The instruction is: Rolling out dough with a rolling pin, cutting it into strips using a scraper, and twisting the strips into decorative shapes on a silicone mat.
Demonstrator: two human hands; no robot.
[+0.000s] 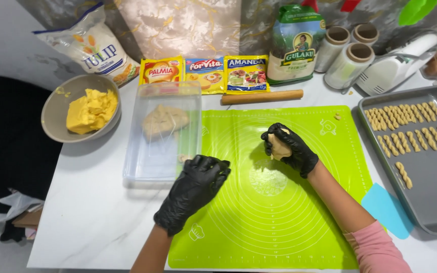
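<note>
A white tabletop (97,212) carries my green silicone baking mat (279,202). My right hand (290,147), in a black glove, is clenched around a lump of pale dough (278,146) raised over the mat. My left hand (194,189) rests palm down, fingers spread, on the mat's left edge, just beside a clear plastic container (163,131) holding what looks like more dough. A grey baking tray (431,192) of twisted dough pieces (410,126) sits to the right.
</note>
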